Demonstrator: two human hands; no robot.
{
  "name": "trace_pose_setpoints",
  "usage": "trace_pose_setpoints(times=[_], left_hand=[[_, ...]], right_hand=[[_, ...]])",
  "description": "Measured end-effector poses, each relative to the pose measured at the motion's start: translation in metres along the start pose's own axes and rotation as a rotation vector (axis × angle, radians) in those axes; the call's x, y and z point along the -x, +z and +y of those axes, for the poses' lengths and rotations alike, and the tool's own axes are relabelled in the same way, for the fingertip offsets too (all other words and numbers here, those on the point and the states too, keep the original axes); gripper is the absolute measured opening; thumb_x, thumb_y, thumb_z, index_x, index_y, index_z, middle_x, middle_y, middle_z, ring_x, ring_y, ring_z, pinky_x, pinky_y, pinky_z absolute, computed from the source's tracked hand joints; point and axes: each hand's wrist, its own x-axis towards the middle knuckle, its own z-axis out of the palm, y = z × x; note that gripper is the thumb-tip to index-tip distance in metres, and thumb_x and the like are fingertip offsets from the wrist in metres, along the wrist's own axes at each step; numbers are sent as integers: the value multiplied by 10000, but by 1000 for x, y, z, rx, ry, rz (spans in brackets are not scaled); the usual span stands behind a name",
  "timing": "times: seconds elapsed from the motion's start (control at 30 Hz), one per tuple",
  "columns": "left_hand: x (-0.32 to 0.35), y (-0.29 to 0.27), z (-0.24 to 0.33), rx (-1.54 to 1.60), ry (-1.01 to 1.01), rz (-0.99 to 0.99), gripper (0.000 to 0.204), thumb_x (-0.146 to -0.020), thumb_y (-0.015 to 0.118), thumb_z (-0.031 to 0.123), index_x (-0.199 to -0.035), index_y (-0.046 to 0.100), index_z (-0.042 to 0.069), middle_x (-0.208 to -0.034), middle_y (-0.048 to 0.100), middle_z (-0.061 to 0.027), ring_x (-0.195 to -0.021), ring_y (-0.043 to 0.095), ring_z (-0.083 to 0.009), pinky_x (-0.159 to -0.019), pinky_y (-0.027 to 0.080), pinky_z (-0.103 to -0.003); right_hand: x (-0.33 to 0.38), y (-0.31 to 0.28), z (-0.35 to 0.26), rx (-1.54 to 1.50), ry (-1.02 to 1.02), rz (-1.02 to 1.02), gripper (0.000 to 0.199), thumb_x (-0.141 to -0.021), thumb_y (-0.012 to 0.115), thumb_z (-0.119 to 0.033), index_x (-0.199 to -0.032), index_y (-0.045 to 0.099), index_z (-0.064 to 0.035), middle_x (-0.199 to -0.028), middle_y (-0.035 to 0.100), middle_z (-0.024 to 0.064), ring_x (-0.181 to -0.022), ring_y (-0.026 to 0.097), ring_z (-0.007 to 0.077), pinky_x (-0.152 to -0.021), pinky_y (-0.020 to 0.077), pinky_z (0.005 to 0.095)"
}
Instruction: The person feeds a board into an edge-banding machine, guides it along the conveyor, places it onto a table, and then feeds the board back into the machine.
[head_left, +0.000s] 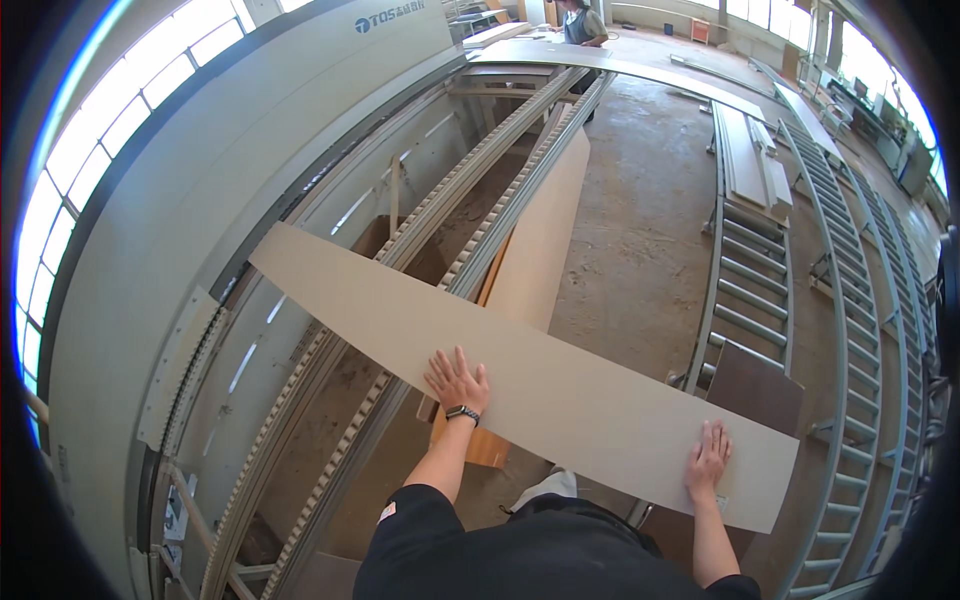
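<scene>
- The long pale board (pixel 560 400) lies slantwise in front of the person, crossing over two notched rails (pixel 538 170), its broad face up
- Its narrow-looking left end reaches the side of a large pale grey machine (pixel 250 120); whether the two touch I cannot tell
- Its right end lies above a dark brown panel (pixel 750 385), which shows past both long edges
- A small pale label (pixel 721 502) sits on the board close to the right wrist
- The left hand (pixel 458 384) rests palm down at the board's near edge, fingers spread, with a dark watch (pixel 462 412) on the wrist
- The right hand (pixel 708 462) lies flat toward the board's right end, fingers straight and only slightly parted
- Both forearms come up from the lower edge, bare below short black sleeves, well apart from each other
- Beyond the board, a tan panel (pixel 545 230) slopes beside the right-hand rail, and an orange-brown panel (pixel 480 447) shows beneath the near side
- To the right, a roller conveyor (pixel 755 268) carries a few pale boards (pixel 740 150) at its far part; a second roller conveyor (pixel 848 320) runs alongside
- Bare floor (pixel 630 220) separates the rails from the conveyors
- At the far end, another long panel (pixel 640 70) lies across the rails, with a co-worker (pixel 582 25) in an apron standing behind it
</scene>
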Motion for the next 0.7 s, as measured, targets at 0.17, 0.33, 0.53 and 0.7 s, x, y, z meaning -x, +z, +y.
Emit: trace_pose_setpoints(times=[0.17,0.33,0.53,0.7], left_hand=[[-23,12,29,-4,61,127,718,-908,548,442,-1526,381,117,-1596,263,-285,-1473,228,-501,-1182,171,-659],[-54,22,62,21,99,141,703,-896,562,427,-1508,404,120,-1587,288,-275,-1470,237,-499,-1185,179,-650],[-92,35,98,15,102,137,690,-891,563,421,-1500,416,130,-1589,293,-264,-1468,247,-496,-1183,194,-646],[-127,46,134,4,78,141,653,-890,567,415,-1474,458,142,-1577,333,-247,-1454,292,-485,-1175,232,-635]], right_hand=[[-43,5,11,6,37,5,563,-911,501,-141,-1473,487,-107,-1594,393,114,-1477,338,313,-1225,200,471],[-88,15,11,-7,50,-2,561,-899,507,-125,-1459,505,-105,-1588,404,116,-1472,348,315,-1227,205,466],[-142,25,20,-22,50,13,571,-879,527,-103,-1450,515,-101,-1583,411,118,-1468,354,312,-1231,208,460],[-198,38,29,-24,26,29,578,-870,541,-95,-1447,512,-94,-1582,410,123,-1469,352,312,-1232,206,461]])
